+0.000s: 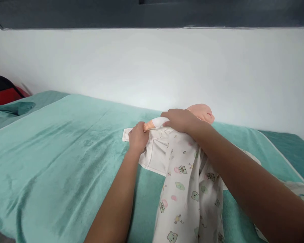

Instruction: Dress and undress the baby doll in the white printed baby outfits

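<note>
A baby doll lies on the bed, its bald head [202,112] beyond my right forearm. Its arm [149,126] pokes out of a white sleeve [159,122]. My left hand [138,137] is closed on the end of that arm. Higher up, my right hand [180,119] grips the sleeve near the doll's shoulder and hides much of its upper body. A white baby garment [184,189], printed with small bears and clouds, covers the doll and trails toward me. Its plain white inner side [157,153] shows beneath my left hand.
Teal plush fabric [66,152] covers the bed, with folds at the left. Another white printed cloth [299,190] lies partly behind my right forearm. A white wall [116,67] runs along the far edge. A red and black item [3,91] stands far left.
</note>
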Demonstrator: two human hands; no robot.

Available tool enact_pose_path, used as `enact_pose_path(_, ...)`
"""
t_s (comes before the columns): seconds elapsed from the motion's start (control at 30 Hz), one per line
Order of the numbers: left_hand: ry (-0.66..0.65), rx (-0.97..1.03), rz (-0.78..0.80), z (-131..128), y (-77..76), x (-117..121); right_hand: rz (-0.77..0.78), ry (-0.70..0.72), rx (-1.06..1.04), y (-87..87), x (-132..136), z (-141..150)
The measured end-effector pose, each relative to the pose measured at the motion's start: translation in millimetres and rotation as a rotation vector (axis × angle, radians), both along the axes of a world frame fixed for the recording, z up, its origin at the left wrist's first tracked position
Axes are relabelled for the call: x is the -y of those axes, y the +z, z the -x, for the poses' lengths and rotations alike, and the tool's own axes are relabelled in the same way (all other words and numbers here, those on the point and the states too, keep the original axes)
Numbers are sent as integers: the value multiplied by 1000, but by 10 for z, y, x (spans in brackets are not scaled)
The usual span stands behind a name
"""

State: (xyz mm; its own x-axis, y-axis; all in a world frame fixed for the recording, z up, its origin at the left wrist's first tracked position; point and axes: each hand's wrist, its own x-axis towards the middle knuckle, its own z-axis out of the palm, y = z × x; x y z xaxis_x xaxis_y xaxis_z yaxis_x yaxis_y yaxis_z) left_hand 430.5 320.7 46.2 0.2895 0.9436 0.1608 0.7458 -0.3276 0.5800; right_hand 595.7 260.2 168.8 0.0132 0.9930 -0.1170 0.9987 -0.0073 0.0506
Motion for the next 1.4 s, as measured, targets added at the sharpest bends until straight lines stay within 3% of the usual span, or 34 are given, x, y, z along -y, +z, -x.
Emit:
enact_pose_path(0.27, -30, -145, -232, -50, 72, -5, 27, 101, -1, -111, -167, 166)
enact_pose_path(0.47, 146, -241, -208, 45, 48, -65, -43, 119, -180, -127, -185, 203)
enact_pose_path(0.6, 196, -255, -180, 48, 13, -77, -366, -19, -483, -345, 270, -163)
enact_pose_path(0.7, 190, -247, -180, 27, -32, -74, -658, -284, -561, -692, 830, -490)
enact_pose_path(0.77, 187, -244, -194, 24, -76, -77, -676, -441, -497, -930, 1165, -655)
enact_pose_path(0.83, 176, -235, -217, 32, -111, -83, -695, -507, -394, -1096, 1386, -763)
enact_pose_path(0.93, 134, -179, -279, 32, -77, -61, -759, -588, -385, -1168, 1476, -846)
enact_pose_path(1.07, -54, 50, -346, -106, 207, 165, -744, -694, -455, -1126, 1397, -883)
enact_pose_path(1.2, -510, 209, -257, -440, 571, 618, -701, -738, -434, -1120, 1378, -898)
enact_pose_path(1.3, -746, -27, -304, -759, 777, 884, -668, -768, -427, -1110, 1399, -917)
enact_pose_path(1.4, -849, -397, -334, -1123, 925, 973, -618, -799, -409, -1076, 1414, -924)
